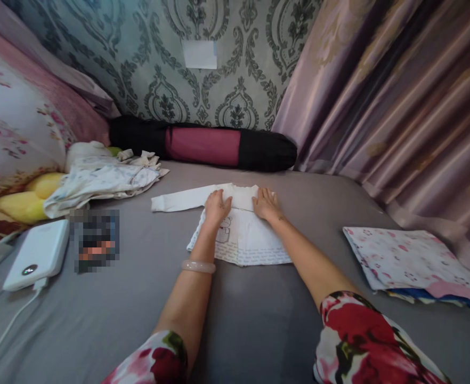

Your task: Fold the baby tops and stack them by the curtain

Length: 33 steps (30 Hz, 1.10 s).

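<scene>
A small white long-sleeved baby top (243,240) lies spread flat on the grey sheet. Its lower part carries a line-drawn animal print and a band of lettering along the hem. One sleeve (175,201) stretches out to the left; the other does not show at full length, being folded or hidden near my right hand. My left hand (218,207) rests palm-down on the upper left of the top, fingers forward and thumb apart. On the upper right, my right hand (267,204) lies with its fingers extended on the cloth. Both hands are touching the fabric without a visible grip.
Folded printed cloths (411,261) sit at the right. Crumpled baby clothes (107,181) and a yellow plush (23,205) are at the left, near a white power bank (39,256) with a cable. A black-and-maroon long bag (203,145) lies along the wall beside curtains (379,90).
</scene>
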### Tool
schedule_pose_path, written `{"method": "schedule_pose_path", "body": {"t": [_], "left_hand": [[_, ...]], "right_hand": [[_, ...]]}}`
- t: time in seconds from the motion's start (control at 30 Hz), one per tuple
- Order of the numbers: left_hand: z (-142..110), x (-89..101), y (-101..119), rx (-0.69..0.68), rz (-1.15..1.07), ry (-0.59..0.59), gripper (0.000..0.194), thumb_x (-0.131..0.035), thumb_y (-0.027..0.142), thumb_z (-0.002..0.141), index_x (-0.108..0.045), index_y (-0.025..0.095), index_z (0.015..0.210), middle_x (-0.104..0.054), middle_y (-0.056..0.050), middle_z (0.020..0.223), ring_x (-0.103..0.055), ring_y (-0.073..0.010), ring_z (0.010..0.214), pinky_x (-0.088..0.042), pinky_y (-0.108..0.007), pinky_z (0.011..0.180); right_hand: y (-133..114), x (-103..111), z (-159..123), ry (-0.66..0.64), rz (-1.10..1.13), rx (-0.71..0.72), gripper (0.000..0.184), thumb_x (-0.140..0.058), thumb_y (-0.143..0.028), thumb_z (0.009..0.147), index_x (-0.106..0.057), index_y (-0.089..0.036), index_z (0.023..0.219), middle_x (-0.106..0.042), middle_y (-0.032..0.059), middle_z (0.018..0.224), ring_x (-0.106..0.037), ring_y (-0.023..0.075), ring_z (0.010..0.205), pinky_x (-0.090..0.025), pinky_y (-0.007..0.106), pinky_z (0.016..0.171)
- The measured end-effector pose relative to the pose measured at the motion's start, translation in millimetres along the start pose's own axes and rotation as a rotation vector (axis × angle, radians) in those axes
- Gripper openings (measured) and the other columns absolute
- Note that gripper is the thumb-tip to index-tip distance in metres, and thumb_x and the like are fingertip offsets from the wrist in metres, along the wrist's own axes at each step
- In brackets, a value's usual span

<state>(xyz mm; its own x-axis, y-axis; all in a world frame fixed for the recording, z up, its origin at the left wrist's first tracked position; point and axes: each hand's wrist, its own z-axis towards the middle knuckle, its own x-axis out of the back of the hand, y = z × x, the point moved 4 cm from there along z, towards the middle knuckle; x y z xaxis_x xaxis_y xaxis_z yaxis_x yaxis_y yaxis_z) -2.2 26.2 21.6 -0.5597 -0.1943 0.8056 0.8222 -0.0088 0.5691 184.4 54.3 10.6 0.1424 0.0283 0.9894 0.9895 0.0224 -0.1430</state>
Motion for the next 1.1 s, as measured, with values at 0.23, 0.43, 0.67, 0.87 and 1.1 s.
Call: {"method": "schedule_pose_path", "body": {"t": [0.23, 0.43, 0.67, 0.87, 1.1], "left_hand": [[6.0, 52.1, -48.7, 0.255, -0.098, 0.174, 0.040, -0.049, 0.035, 0.090, -0.062, 0.012, 0.121, -0.067, -0.016, 0.111, -0.060, -0.0303, 0.110, -0.045, -0.043, 0.097], [-16.0, 81.8, -85.1, 0.600, -0.019, 0.496, 0.036, -0.055, 0.032, 0.084, -0.060, 0.015, 0.115, -0.054, -0.022, 0.128, -0.045, -0.0398, 0.125, -0.039, -0.055, 0.098], [-23.6, 87.0, -111.9, 0.900, -0.023, 0.586, 0.038, -0.058, 0.024, 0.081, -0.049, 0.013, 0.116, -0.048, -0.026, 0.132, -0.043, -0.0406, 0.127, -0.039, -0.057, 0.097], [-16.2, 85.2, -118.7, 0.921, 0.049, 0.562, 0.040, -0.060, 0.022, 0.081, -0.049, 0.012, 0.118, -0.052, -0.026, 0.130, -0.046, -0.0382, 0.126, -0.040, -0.053, 0.098], [-12.6, 82.9, -124.6, 0.859, 0.091, 0.466, 0.024, -0.051, 0.024, 0.084, -0.058, 0.014, 0.105, -0.056, -0.024, 0.126, -0.049, -0.0387, 0.125, -0.041, -0.054, 0.098]], "right_hand": [[-82.0, -10.3, -11.1, -0.028, 0.112, 0.227, 0.063, -0.023, -0.042, 0.101, -0.023, -0.007, 0.154, -0.015, 0.0126, 0.162, -0.006, 0.0233, 0.150, -0.005, 0.045, 0.120], [-94.7, -22.2, -10.4, -0.055, 0.105, 0.238, 0.061, -0.023, -0.041, 0.102, -0.025, -0.008, 0.153, -0.016, 0.0126, 0.162, -0.011, 0.0236, 0.149, -0.005, 0.046, 0.120], [-93.9, -17.5, -5.8, -0.085, 0.087, 0.263, 0.058, -0.027, -0.041, 0.102, -0.031, -0.009, 0.150, -0.021, 0.0156, 0.160, -0.016, 0.0269, 0.148, -0.010, 0.048, 0.118], [-110.2, -4.2, 0.7, 0.063, 0.118, 0.407, 0.038, -0.033, -0.025, 0.100, -0.055, -0.013, 0.129, -0.045, 0.0143, 0.146, -0.037, 0.0244, 0.135, -0.026, 0.040, 0.111], [-134.2, -7.2, 6.3, -0.006, 0.107, 0.459, 0.032, -0.036, -0.027, 0.100, -0.062, -0.019, 0.117, -0.057, 0.0116, 0.123, -0.049, 0.0248, 0.117, -0.038, 0.036, 0.099]]}}
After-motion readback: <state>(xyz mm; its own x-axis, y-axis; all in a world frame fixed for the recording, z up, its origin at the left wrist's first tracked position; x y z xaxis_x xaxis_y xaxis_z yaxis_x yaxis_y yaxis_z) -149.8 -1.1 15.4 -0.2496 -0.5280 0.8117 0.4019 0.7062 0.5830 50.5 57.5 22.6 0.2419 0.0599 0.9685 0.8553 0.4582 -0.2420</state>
